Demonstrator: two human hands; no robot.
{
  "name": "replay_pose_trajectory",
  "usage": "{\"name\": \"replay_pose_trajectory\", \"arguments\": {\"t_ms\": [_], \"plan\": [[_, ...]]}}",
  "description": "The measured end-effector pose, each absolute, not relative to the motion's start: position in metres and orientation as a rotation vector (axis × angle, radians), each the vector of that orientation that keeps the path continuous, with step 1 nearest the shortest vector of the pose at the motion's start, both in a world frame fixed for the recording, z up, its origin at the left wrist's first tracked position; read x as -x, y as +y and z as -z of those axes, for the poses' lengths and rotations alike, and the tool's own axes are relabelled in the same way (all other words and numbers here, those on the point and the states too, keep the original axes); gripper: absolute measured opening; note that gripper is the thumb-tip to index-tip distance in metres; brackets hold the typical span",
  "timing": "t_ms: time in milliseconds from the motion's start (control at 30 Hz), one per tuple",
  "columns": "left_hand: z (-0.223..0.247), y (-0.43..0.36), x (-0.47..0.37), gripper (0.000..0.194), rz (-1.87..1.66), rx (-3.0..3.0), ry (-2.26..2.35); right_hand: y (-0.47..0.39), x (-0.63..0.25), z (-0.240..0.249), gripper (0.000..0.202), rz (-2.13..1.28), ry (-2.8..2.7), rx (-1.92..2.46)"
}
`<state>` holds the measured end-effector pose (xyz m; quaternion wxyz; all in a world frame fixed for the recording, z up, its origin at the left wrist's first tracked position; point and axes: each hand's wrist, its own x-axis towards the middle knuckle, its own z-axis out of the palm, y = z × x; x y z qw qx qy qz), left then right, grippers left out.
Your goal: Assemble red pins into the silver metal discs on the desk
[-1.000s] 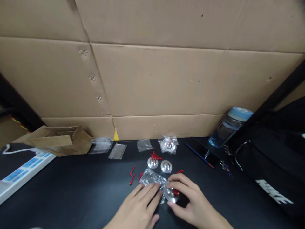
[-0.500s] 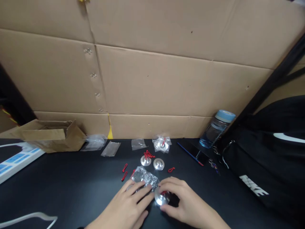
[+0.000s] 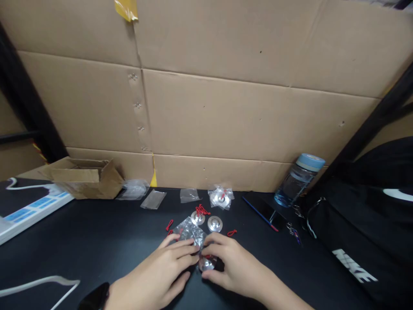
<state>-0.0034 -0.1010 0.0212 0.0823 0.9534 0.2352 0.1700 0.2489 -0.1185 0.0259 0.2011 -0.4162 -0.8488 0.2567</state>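
Note:
My left hand (image 3: 164, 269) lies over the lower edge of a crinkled clear plastic bag (image 3: 190, 230), its fingers touching the film. Beside it, my right hand (image 3: 227, 267) is curled round a silver metal disc (image 3: 206, 262) with a bit of red on it, right at the bag's lower right side. Whether the disc is inside the bag I cannot tell. Just beyond the hands are two more silver discs, one (image 3: 198, 218) with red cord loops (image 3: 202, 209) beside it and one bare (image 3: 214, 224). Single red loops lie left (image 3: 169, 224) and right (image 3: 231, 233).
Along the back are an open cardboard box (image 3: 90, 181), flat clear bags (image 3: 154, 199), a bagged disc (image 3: 221, 197), a phone (image 3: 267, 209) with a pen, and a bottle (image 3: 298, 178). A black bag (image 3: 364, 228) stands right, a power strip (image 3: 35, 215) left.
My right hand has moved left with the disc, up against the plastic bag. My left hand has shifted slightly left. The camera view has also shifted a little.

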Motion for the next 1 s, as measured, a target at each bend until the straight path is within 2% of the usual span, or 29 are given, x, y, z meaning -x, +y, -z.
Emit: {"name": "replay_pose_trajectory", "arguments": {"t_ms": [267,400,467,633,700,800,867,1000], "plan": [[-0.03,-0.1,0.0,0.041,-0.582,-2.847,0.679,-0.107,-0.25,-0.005,0.031,-0.666,-2.224,1.2],[-0.032,-0.099,0.0,0.051,-0.573,-2.868,0.642,-0.108,-0.259,-0.016,0.022,-0.711,-2.312,1.131],[-0.033,-0.099,0.001,0.054,-0.571,-2.892,0.628,-0.111,-0.263,-0.026,0.024,-0.737,-2.366,1.114],[-0.044,-0.103,-0.002,0.048,-0.513,-2.961,0.554,-0.113,-0.263,-0.029,0.026,-0.767,-2.434,1.033],[-0.047,-0.105,-0.004,0.046,-0.565,-2.962,0.559,-0.111,-0.257,-0.018,0.024,-0.655,-2.418,1.069],[-0.049,-0.106,-0.004,0.045,-0.565,-2.992,0.587,-0.109,-0.252,-0.006,0.044,-0.357,-2.388,1.265],[-0.047,-0.107,-0.003,0.044,-0.539,-3.029,0.621,-0.109,-0.252,-0.009,0.049,-0.258,-2.39,1.335],[-0.03,-0.107,-0.002,0.044,-0.631,-3.042,0.718,-0.112,-0.26,-0.023,0.014,-0.37,-2.487,1.237]]}}
